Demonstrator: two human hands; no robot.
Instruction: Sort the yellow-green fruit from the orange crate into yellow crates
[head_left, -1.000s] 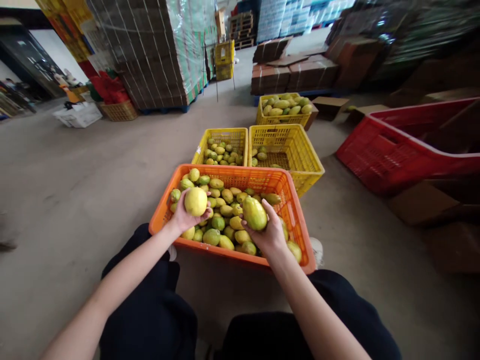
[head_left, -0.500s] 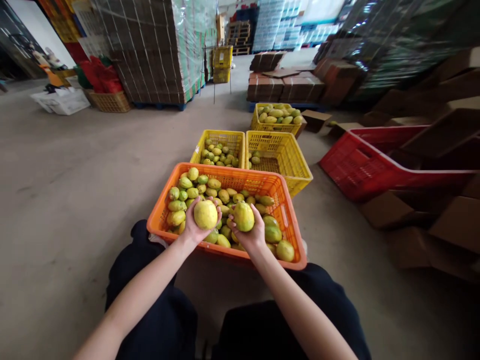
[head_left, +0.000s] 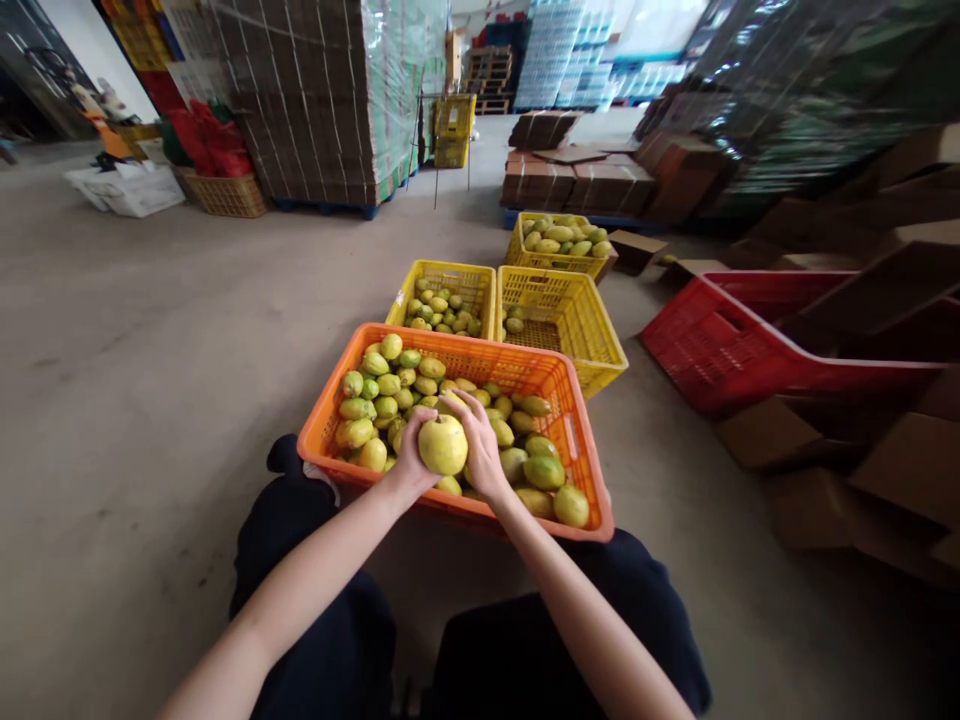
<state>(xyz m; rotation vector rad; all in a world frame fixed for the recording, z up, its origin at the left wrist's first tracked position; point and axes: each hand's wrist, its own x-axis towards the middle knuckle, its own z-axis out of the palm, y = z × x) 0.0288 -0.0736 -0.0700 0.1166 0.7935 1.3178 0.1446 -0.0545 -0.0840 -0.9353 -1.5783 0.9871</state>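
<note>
Over the orange crate [head_left: 559,370], a round yellow papaya [head_left: 442,446] is held between both hands. My left hand [head_left: 411,458] is closed around its left side. On the opposite side, my right hand [head_left: 480,448] curves its fingers over the top and right of the same fruit. Below and around them lie many green and yellow papayas in the crate, among them a greener papaya [head_left: 544,472] to the right of my right hand. The fruit directly under my hands is partly hidden.
Beyond the orange crate stand two yellow crates, the left one [head_left: 450,270] holding papayas and the right one [head_left: 592,330] a few. A fuller yellow crate [head_left: 517,240] is farther back. On the right are a red crate [head_left: 690,345] and cardboard boxes [head_left: 772,435].
My hands have come together from holding a papaya each to holding one between them. The greener papaya from my right hand no longer shows in its grasp.
</note>
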